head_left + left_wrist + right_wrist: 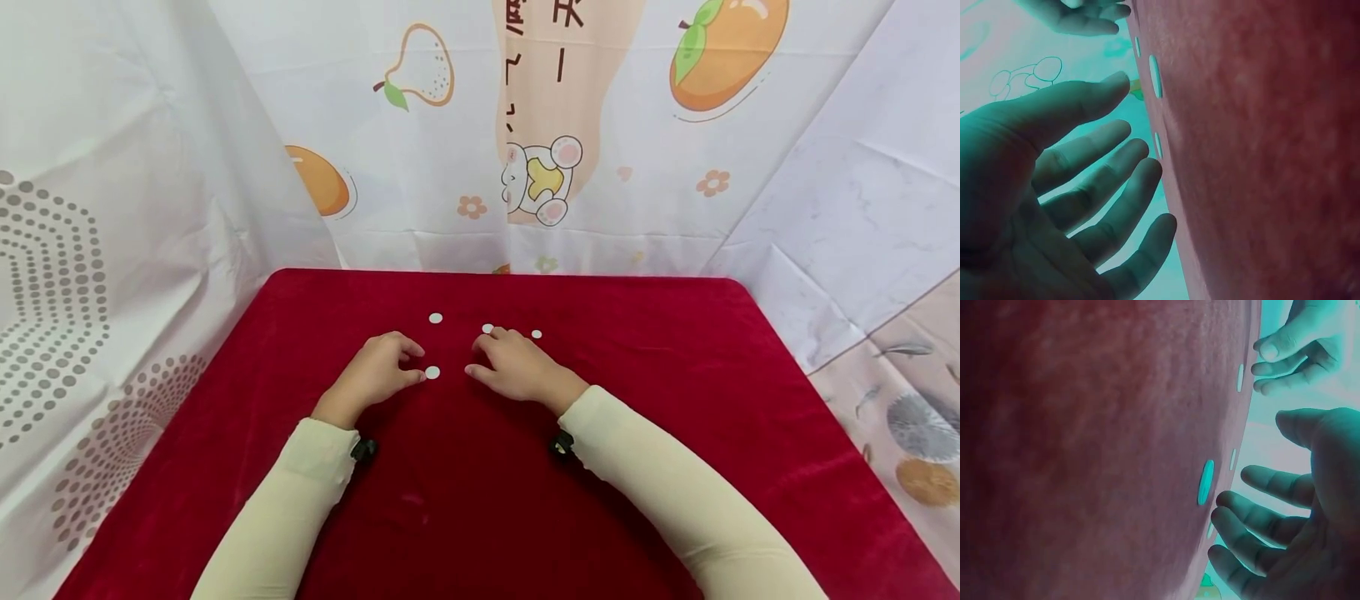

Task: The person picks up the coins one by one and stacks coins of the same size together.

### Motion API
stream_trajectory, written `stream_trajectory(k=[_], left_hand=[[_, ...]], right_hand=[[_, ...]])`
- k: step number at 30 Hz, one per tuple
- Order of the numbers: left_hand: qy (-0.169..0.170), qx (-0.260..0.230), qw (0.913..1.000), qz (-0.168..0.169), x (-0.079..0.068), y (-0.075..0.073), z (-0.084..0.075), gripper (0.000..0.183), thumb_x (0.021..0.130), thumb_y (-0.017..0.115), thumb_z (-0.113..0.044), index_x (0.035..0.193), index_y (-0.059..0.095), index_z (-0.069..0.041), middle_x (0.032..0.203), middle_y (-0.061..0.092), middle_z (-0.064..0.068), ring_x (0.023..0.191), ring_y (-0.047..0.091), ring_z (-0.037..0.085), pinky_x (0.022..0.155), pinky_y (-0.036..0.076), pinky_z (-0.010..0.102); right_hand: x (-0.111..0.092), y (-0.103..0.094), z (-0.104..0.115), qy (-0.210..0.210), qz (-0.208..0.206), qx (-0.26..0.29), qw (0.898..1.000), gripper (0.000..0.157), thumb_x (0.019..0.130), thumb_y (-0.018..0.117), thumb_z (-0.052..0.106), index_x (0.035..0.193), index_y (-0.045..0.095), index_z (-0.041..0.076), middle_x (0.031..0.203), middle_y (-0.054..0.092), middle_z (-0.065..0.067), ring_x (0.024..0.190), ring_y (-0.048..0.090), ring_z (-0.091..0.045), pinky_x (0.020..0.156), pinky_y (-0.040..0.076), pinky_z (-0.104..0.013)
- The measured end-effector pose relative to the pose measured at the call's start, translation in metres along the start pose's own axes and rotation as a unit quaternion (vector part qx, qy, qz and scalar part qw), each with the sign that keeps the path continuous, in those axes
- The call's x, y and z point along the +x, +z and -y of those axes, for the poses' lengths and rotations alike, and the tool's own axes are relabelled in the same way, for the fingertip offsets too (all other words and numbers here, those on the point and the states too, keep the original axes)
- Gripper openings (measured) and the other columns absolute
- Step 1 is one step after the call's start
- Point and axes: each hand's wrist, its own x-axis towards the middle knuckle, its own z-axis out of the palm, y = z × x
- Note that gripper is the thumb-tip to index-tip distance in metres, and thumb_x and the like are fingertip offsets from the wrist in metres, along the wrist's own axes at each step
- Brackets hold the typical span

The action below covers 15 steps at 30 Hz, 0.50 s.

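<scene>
Small flat white discs lie apart on the red cloth. My left hand (378,371) is at the left, thumb tip right at the edge of the front disc (432,372). Behind that hand lies another disc (436,318). My right hand (513,364) hovers across the middle, its fingertips overlapping a third disc (487,328) in the head view. Beyond its knuckles is a smaller-looking disc (536,334). Loosely bent, spread fingers (1138,194) show in the left wrist view with nothing between them. The right wrist view shows relaxed fingers (1254,544) too, also holding nothing.
Red velvety cloth (465,500) covers the table. A white printed curtain (420,167) hangs behind its far edge, and more curtain (97,275) runs along the left. Small dark devices sit at both wrists, one at the left cuff (364,450).
</scene>
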Motion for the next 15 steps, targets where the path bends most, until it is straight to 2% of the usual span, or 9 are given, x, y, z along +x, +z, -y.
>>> stream_trajectory(k=[4,15], left_hand=[[-0.004,-0.007,0.9999,-0.007,0.001,0.002,0.000,0.030,0.089,0.081,-0.016,0.117,0.076,-0.005,0.117,0.071,0.011,0.105,0.070,0.029,0.092,0.058,0.045],[-0.022,-0.021,0.9995,-0.010,0.004,0.005,0.001,0.027,0.089,0.081,-0.017,0.113,0.077,-0.005,0.108,0.073,0.010,0.092,0.069,0.023,0.084,0.059,0.040]], right_hand=[[0.005,0.002,0.005,-0.003,0.008,-0.004,1.000,0.041,0.102,0.062,0.045,0.129,0.065,0.014,0.127,0.063,-0.007,0.110,0.062,-0.023,0.101,0.054,-0.041],[0.017,0.007,0.020,-0.018,0.017,-0.011,1.000,0.040,0.100,0.067,0.041,0.128,0.066,0.013,0.121,0.063,-0.005,0.104,0.061,-0.018,0.097,0.055,-0.036]])
